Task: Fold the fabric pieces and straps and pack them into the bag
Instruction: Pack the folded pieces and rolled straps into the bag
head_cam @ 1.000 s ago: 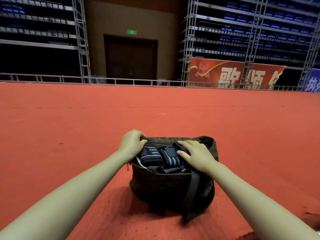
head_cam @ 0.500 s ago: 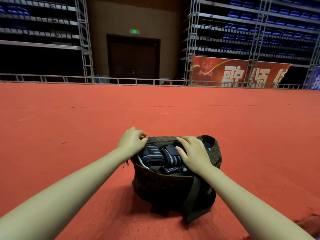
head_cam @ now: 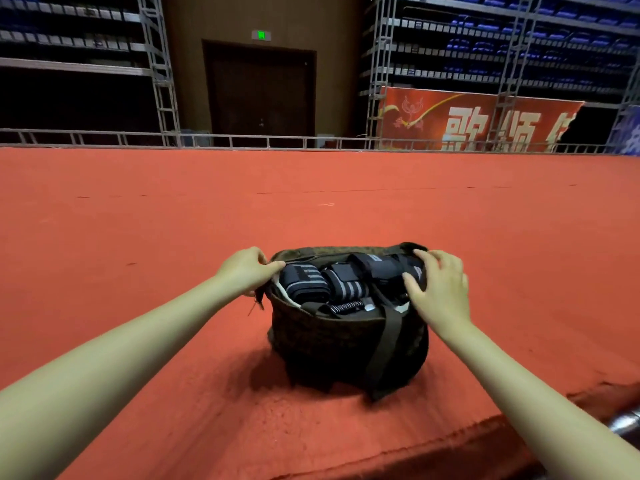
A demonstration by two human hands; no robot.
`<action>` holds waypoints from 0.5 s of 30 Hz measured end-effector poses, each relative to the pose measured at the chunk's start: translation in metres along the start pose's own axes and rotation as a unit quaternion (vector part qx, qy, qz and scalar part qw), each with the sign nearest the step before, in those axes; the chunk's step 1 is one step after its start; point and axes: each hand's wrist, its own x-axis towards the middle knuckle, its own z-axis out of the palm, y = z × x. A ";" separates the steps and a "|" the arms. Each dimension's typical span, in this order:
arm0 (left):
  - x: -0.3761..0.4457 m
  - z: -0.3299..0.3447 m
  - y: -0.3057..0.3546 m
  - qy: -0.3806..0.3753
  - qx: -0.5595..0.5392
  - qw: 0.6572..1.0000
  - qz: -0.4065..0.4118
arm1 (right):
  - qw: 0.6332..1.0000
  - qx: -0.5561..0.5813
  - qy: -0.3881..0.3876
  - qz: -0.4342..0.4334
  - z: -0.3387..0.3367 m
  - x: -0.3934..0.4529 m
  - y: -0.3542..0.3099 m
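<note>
A dark olive bag [head_cam: 332, 341] stands open on the red carpet in front of me. Inside lie several rolled black straps with grey stripes [head_cam: 304, 280] and a dark folded fabric piece [head_cam: 384, 268]. My left hand [head_cam: 247, 270] pinches the bag's left rim with curled fingers. My right hand [head_cam: 438, 289] is at the bag's right rim, fingers spread and bent over the edge; the thumb points toward the contents. The bag's own wide strap [head_cam: 386, 344] hangs down its front.
The red carpet [head_cam: 173, 237] stretches wide around the bag and ends in a front edge near me at the lower right, beside a metal tube [head_cam: 625, 419]. A low metal rail, scaffolding, a dark door and a red banner stand far behind.
My right hand has moved off the contents to the bag's right rim, uncovering more of the straps and fabric. The left hand keeps its hold on the left rim.
</note>
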 end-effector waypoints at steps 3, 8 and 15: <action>-0.011 0.006 0.000 -0.025 -0.076 0.997 -0.013 | 0.979 -0.001 -0.108 0.171 0.001 0.024 0.021; -0.013 0.024 0.002 0.016 -0.291 0.955 -0.059 | 0.971 -0.023 -0.149 0.186 0.005 0.059 0.017; -0.003 0.012 0.011 0.138 -0.424 0.895 -0.016 | 0.976 0.067 -0.117 0.173 -0.013 0.088 0.029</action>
